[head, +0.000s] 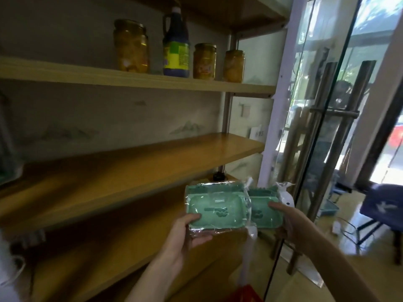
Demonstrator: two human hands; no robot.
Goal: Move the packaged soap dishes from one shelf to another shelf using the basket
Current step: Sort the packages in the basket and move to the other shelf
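Now holding 2 packaged soap dishes side by side in front of the wooden shelving, 1 per hand. Left hand at 6 o'clock of the view, thumb on top of the left soap dish and fingers curled under its near edge, clamping the slippery wrap so the green tray stays level, face up. Right hand at 5 o'clock, thumb pressed onto the face of the right soap dish, remaining fingers hidden behind it, presumably wrapped round the far side. Packages touching or nearly touching along their inner edges, loose plastic tails sticking up at 12 o'clock of each. Middle shelf at 10 o'clock of the dishes, bare wood along its visible front, probably the target, hence the raised, level carry. Higher shelf at 11 o'clock carrying 3 jars of yellow preserve and 1 blue bottle. Red shape at 6 o'clock, bottom edge, possibly the basket, too little showing to say. Glass door at 2 o'clock. Likely next: setting both dishes down on the boards.
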